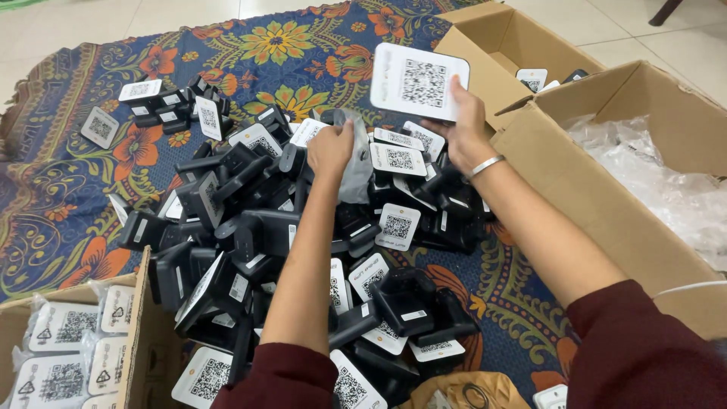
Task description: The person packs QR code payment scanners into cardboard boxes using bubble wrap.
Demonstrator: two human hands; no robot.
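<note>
Cardboard box (140, 333) at 8 o'clock, bagged white code cards inside. Centre: heap of matte black plastic stands (250, 235) on floral woven rug (68, 189). Left hand (330, 148) closed on crumpled grey cloth (356, 163). Right hand (463, 125) pinching glossy white rounded-square card (419, 81) at 12 o'clock. Open cardboard box (606, 204) at 3 o'clock, clear crinkled plastic inside.

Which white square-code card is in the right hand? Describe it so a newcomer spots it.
Above the heap of black plastic stands on the floral rug, the right hand lifts one white rounded card. It alone is raised, near the open cardboard box.
</note>
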